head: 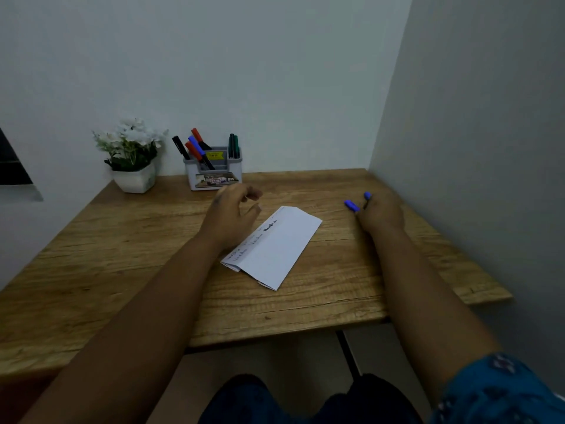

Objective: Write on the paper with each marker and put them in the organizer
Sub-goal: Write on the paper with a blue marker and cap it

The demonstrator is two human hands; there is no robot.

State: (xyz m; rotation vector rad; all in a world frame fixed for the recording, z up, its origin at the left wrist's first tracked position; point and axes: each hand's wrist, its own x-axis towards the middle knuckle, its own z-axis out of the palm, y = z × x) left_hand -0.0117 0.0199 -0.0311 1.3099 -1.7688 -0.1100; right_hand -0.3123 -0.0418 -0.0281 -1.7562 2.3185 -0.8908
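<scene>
Plant (132,157): far off past my left hand, against the wall; no hazard unless I swing wide.
Organizer (214,171): just beyond my left fingertips, already holding black, red, blue and green markers that lean loosely. A careless reach could knock them, or tip the whole light box.
Left hand (232,214): hovering over the near-left corner of the paper, fingers (253,194) loosely curled and apart, gripping nothing. If I don't press it down, the sheet will likely skid once I write.
Paper (275,246): folded, lying askew between my hands, partly under my left wrist, a few words along its left edge. The folds look springy, so a stroke could catch on them.
Cap (351,205): a blue piece just left of my right fingers; I can't tell if it rests on the tabletop (107,264) or is pinched. Loose, it might roll.
Right hand (382,211): well right of the paper, curled round a blue marker (367,196). An open tip could smear my skin or the wood.
</scene>
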